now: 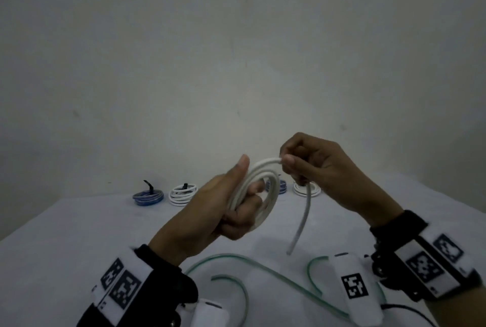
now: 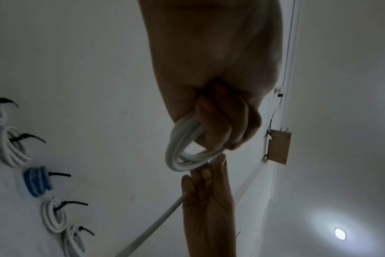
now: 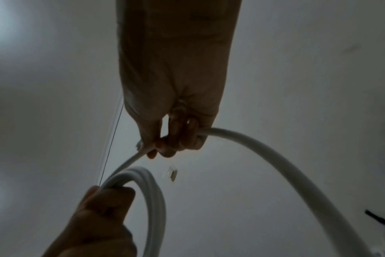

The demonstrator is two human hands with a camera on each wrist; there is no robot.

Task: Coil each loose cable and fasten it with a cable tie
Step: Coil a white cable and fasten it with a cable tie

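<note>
- Left hand [image 1: 223,203]: at the centre of the head view, raised above the table [image 1: 79,234]. Its fingers curl round a bundle of white loops, with the thumb extended upward along the outer edge of the bundle. In the left wrist view the curled fingers [image 2: 222,125] enclose the loops near the middle of the frame.
- White cable [image 1: 263,190]: several turns are gathered into a coil in the left hand. One strand runs from the top of the coil to the right hand, and the free tail hangs down toward the lower centre of the frame, ending above the table.
- Right hand [image 1: 315,169]: right of centre, level with the top of the coil. Thumb and forefinger pinch the strand, and the remaining fingers fold over it. The right wrist view shows the cable passing through the closed fingers [image 3: 182,137] and arcing toward the lower right.
- Green-edged cable [image 1: 263,271]: loose on the table along the bottom of the head view, in open curves below both hands.
- Finished coils [image 1: 182,192]: a row of blue and white bundles at the table's far edge, each with a black tie [image 1: 148,186] projecting.
</note>
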